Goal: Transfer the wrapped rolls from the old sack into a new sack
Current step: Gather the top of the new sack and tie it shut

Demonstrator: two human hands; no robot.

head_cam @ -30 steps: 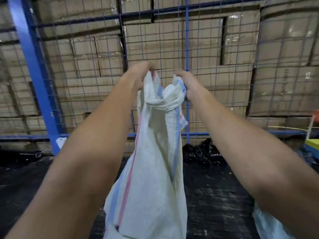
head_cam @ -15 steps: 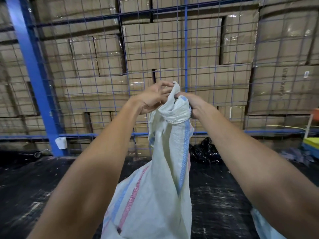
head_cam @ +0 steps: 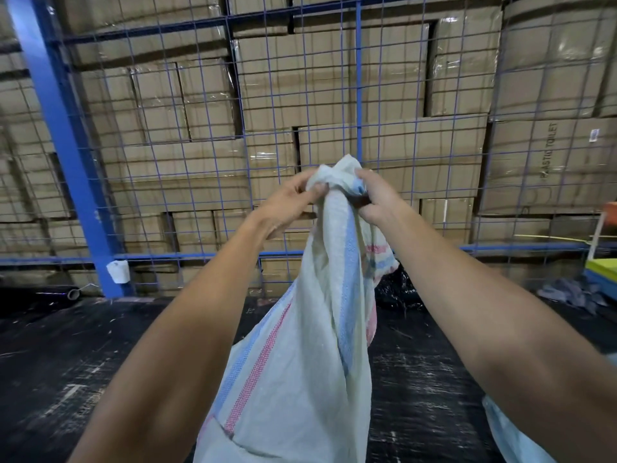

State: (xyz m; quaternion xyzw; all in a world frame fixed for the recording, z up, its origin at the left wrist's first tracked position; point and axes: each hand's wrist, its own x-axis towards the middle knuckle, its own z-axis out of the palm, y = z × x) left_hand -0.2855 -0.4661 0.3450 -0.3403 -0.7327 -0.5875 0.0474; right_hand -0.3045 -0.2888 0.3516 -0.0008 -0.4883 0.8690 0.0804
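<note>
A white woven sack with pink and blue stripes hangs in front of me, its body bulging toward the bottom of the view. The sack's mouth is bunched into a narrow neck at chest height. My left hand grips the left side of that neck. My right hand grips its right side, fingers curled around the cloth. Part of a second pale sack shows at the lower right, under my right forearm. No wrapped rolls are visible; whatever the sack holds is hidden.
A blue wire-mesh fence with a thick blue post stands ahead, stacked cardboard boxes behind it. The floor is dark and scuffed. A crumpled black plastic bag lies behind the sack. Yellow and blue boards sit at right.
Both hands have come down from head height to chest height with the sack's top. The open mouth has been gathered into a tight bunched neck, and the hands are closer together.
</note>
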